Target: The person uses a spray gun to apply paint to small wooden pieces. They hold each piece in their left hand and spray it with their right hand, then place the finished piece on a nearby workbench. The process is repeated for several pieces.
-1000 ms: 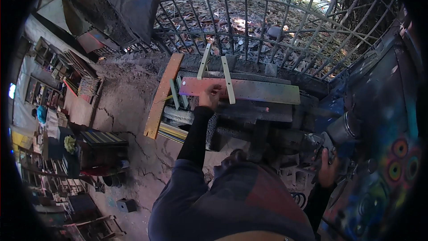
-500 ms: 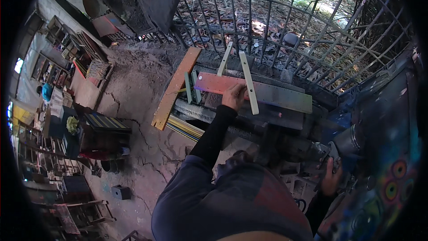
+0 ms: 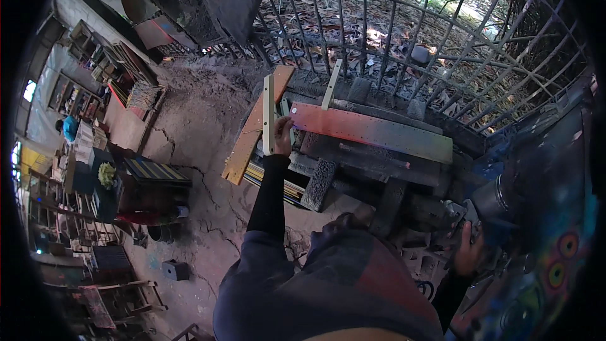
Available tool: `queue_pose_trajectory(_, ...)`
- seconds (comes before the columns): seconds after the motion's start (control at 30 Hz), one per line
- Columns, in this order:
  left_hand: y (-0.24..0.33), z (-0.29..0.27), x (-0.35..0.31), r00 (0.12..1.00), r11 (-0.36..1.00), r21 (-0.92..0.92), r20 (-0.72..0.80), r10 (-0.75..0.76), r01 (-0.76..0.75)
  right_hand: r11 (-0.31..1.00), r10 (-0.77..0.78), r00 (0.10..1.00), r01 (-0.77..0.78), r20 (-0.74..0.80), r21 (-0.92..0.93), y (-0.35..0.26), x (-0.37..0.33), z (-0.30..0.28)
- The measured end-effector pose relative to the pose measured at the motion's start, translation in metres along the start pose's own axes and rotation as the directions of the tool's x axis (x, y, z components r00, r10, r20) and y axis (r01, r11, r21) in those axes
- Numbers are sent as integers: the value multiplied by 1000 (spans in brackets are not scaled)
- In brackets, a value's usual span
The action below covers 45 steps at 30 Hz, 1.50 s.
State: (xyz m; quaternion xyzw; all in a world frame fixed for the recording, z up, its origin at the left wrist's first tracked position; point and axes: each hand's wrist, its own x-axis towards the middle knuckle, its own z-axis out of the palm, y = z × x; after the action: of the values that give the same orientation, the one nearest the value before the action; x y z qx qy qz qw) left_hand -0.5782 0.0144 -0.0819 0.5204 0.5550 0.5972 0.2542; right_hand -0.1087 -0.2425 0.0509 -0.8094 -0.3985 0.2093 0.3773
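Head view: the long board [image 3: 379, 133], red fading to pale, lies before me, apparently coloured already, as does the orange board [image 3: 245, 151] slanting at its left. My right hand [image 3: 468, 254] is wrapped round a grey metal tool [image 3: 469, 211]. My left hand [image 3: 283, 137] grips a cream strip [image 3: 267, 110] upright in view; it and the second cream strip [image 3: 332, 84], at the long board's far edge, look uncoloured.

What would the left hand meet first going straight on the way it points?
Likely the grey-green strip just past the left hand, though depth is unclear and it may pass above.
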Motion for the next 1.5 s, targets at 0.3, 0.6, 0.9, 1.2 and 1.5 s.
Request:
queue_pose_trajectory(0.3,-51,8,25,994,997,-36,92,-58,62,998,-42,998,43,-44,42,-23,-16,15)
queue_pose_trajectory(0.6,-18,6,23,970,990,-67,221,-105,122,975,184,981,-190,62,117,-15,-21,19)
queue_pose_trajectory(0.9,-28,-5,30,973,997,80,228,-24,6,999,48,999,-48,-5,3,-21,-28,38)
queue_pose_trajectory(1.2,-34,-3,33,978,981,172,203,54,-90,970,131,985,-151,108,193,-51,-33,51)
queue_pose_trajectory(1.5,-14,-6,28,965,949,269,243,100,-166,980,15,997,-30,76,195,-72,-40,60)
